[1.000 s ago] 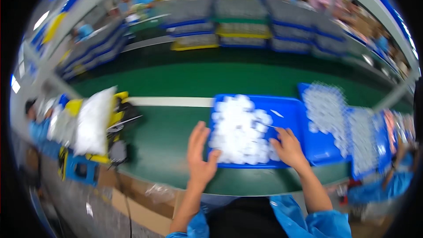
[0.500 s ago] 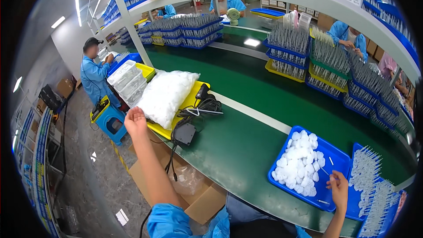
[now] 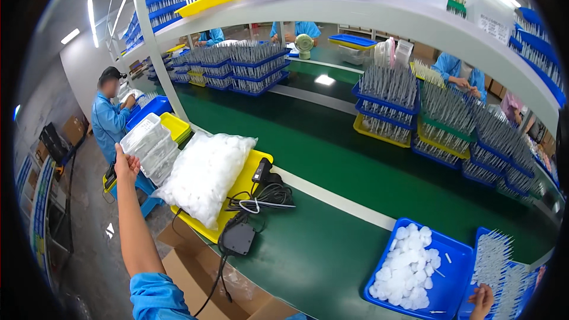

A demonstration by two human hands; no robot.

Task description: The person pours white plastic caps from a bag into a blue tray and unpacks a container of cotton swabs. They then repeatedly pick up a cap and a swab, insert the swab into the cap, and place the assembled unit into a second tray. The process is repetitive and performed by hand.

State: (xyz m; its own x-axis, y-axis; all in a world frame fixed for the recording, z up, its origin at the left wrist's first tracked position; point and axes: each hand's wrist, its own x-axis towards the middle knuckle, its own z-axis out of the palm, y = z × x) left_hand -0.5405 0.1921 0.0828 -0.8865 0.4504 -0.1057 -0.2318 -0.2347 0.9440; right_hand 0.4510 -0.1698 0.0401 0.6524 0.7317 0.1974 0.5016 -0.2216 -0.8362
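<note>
My left hand (image 3: 126,165) is stretched far out to the left, fingers apart and empty, at the edge of a stack of clear plastic trays (image 3: 149,147). Beside the stack a big clear bag of white cotton pads (image 3: 204,175) lies on a yellow tray (image 3: 252,175). My right hand (image 3: 481,300) is at the bottom right, against the near corner of a blue tray (image 3: 453,287) that holds a heap of white round pads (image 3: 409,266). The picture's rim cuts that hand off, so its grip is unclear.
A black power adapter (image 3: 238,238) and coiled cables (image 3: 264,198) lie on the green belt (image 3: 332,160). An open cardboard box (image 3: 192,269) sits below the table edge. A person in blue (image 3: 109,120) works at far left. Blue trays of thin white sticks (image 3: 496,261) stand at right.
The view has swung left. My left hand left the blue tray and reached out to the stack of clear trays. My right hand stayed at the blue tray.
</note>
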